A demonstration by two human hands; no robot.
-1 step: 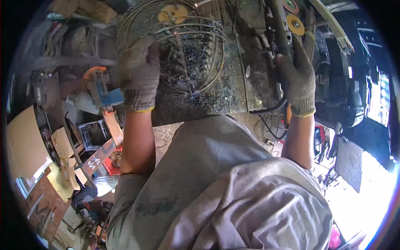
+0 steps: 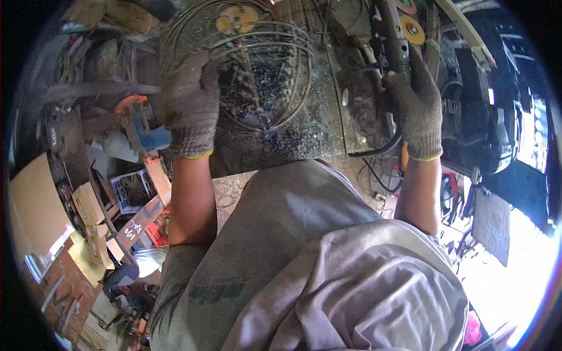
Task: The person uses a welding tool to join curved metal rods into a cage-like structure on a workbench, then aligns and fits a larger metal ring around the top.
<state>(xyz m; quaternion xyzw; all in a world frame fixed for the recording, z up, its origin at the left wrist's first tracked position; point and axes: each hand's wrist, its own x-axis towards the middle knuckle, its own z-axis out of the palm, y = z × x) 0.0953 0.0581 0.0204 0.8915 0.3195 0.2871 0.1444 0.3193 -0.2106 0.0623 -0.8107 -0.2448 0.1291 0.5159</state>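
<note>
My left hand (image 2: 190,108), in a grey-brown knitted glove, is closed at the left side of a wire coil (image 2: 309,88). Its fingertips are hidden behind the hand, while the thumb points up beside the loops. Several loops cross at the top, and the coil lies over dark, grit-covered metal. On the right, my gloved right hand (image 2: 418,111) wraps round a dark tubular tool (image 2: 391,35) with holes along its side. Below that hand, a thick black cable (image 2: 374,153) curves away toward the bench edge.
The dark bench top (image 2: 240,155) carries metal grit. A yellow disc (image 2: 236,19) lies behind the coil, and another yellow disc (image 2: 413,30) sits beside the tool. To the left are a blue-and-orange clamp-like tool (image 2: 149,131), a white crate (image 2: 132,190) and cardboard (image 2: 41,205).
The view has shifted slightly, so the coil, bench and left hand appear a little farther left. Both hands keep nearly the same pose.
</note>
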